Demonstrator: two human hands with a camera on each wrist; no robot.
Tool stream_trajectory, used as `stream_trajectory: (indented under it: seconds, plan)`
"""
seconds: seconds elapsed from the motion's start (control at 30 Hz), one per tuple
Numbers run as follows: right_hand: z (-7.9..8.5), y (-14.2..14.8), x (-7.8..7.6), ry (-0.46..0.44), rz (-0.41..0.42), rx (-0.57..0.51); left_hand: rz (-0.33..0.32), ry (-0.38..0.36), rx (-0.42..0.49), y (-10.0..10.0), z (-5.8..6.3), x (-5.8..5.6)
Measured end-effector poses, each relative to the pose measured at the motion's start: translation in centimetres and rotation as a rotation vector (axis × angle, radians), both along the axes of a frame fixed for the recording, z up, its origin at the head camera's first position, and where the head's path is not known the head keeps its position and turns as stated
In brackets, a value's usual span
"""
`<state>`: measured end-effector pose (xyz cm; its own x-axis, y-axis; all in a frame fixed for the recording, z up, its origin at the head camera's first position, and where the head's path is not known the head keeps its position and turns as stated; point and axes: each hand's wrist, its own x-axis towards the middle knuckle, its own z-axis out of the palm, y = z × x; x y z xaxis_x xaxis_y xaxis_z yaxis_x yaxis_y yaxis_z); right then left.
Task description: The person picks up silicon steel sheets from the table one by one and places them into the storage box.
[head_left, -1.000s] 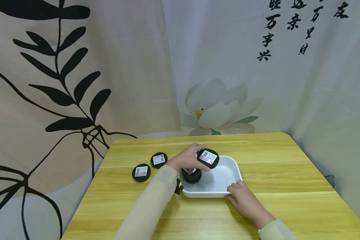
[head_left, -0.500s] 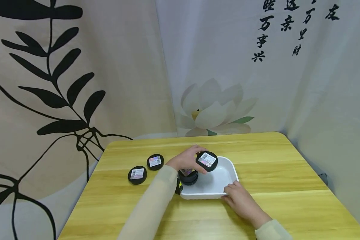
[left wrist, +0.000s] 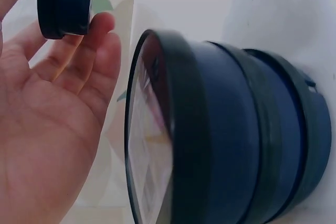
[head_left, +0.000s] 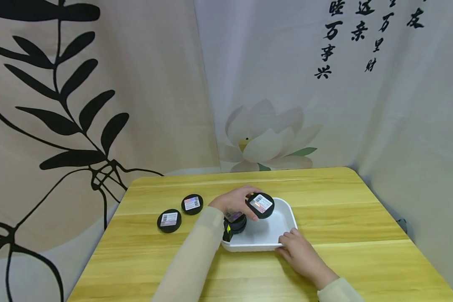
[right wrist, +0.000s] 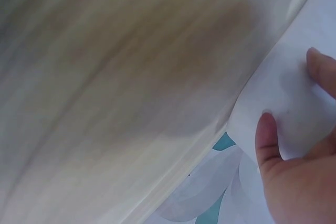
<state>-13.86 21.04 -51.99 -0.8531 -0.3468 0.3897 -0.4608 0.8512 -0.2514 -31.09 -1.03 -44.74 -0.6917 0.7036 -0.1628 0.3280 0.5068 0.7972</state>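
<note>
My left hand pinches a flat black round tin by its edge above the white tray. A pale label with a barcode covers the tin's upward face. In the left wrist view, that tin sits between thumb and fingers. Below the hand, at the tray's left end, stands a stack of similar tins; the left wrist view shows the stack close up. My right hand grips the tray's near right rim. In the right wrist view, its thumb presses the tray's white wall.
Two more black labelled tins, one farther back and one nearer, lie on the wooden table left of the tray. A small black item with a yellow mark shows by the left wrist. A printed curtain hangs behind the table.
The head view has shifted, so the scene sits farther left. Relative to the tray, my left hand with its tin has moved slightly right and lower. My right hand keeps its grip on the rim.
</note>
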Motion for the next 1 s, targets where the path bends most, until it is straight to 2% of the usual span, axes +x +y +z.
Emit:
stream_trajectory:
  seconds: [0.1,0.27,0.43,0.67,0.87,1.0]
  plan:
    - [0.1,-0.2,0.1,-0.033,-0.017,0.003,-0.016,0.006,-0.011,0.3,-0.2,0.1]
    - [0.4,-0.3,0.1,-0.025,-0.006,0.000,-0.047,0.032,-0.046,0.8,-0.6,0.3]
    - [0.4,-0.2,0.1,-0.037,-0.015,0.006,-0.044,0.055,-0.115,1.3,-0.7,0.6]
    - [0.3,-0.3,0.2,-0.001,-0.008,-0.002,-0.057,0.075,-0.166,1.9,-0.9,0.7]
    - [0.1,-0.1,0.2,-0.025,-0.024,0.004,-0.086,0.134,-0.198,2.4,-1.1,0.7]
    - [0.0,0.0,0.1,-0.005,-0.013,0.005,-0.112,0.179,-0.225,3.0,-1.1,0.8]
